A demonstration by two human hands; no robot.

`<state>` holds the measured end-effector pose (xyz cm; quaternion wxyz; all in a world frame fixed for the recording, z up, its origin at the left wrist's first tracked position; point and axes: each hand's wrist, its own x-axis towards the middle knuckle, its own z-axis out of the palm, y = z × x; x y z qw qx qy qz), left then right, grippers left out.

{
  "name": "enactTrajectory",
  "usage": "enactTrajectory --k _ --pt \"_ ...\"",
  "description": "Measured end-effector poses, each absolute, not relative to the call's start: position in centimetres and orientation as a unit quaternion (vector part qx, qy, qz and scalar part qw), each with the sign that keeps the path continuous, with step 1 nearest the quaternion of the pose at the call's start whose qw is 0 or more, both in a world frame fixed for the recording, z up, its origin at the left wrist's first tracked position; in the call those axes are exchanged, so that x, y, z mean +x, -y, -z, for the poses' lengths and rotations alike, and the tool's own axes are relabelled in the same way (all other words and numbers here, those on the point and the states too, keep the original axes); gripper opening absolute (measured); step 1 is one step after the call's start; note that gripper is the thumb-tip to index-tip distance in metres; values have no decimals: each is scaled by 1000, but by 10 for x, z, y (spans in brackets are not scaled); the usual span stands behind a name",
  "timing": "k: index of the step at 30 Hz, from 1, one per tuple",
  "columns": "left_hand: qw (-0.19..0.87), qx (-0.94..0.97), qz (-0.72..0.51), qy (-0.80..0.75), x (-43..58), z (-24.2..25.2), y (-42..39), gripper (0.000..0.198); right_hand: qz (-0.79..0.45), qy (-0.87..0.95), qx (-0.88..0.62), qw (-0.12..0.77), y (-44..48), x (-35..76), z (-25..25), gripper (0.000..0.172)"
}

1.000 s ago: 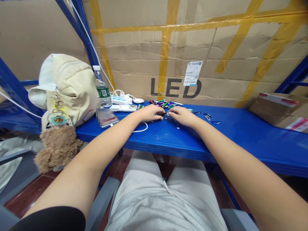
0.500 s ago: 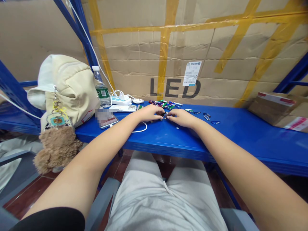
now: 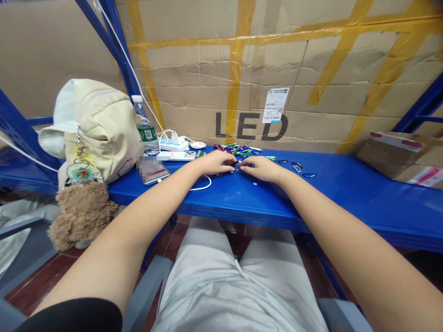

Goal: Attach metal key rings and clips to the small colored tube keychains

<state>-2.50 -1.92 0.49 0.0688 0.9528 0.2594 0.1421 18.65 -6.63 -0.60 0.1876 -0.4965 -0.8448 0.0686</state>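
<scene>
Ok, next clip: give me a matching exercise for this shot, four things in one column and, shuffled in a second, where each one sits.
Things:
1. Water bottle
2. Smartphone
3. Brown plush bear
4. Small carabiners

Places:
A. Hanging below the cream bag
B. Upright between the bag and the power strip
C. On the blue shelf, right of the right hand
D. Lying flat, its screen partly blurred

Pairs: 1-B, 2-D, 3-A, 4-C

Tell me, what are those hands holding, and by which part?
The fingertips of the left hand and right hand seem to hold a small dark item; too small to tell which part.
</scene>
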Motion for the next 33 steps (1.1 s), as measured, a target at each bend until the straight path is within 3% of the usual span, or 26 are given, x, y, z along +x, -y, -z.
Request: enactTrajectory --k 33 --pt "82 955 -145 -246 -24 -2 17 28 -70 849 -489 187 64 191 6 24"
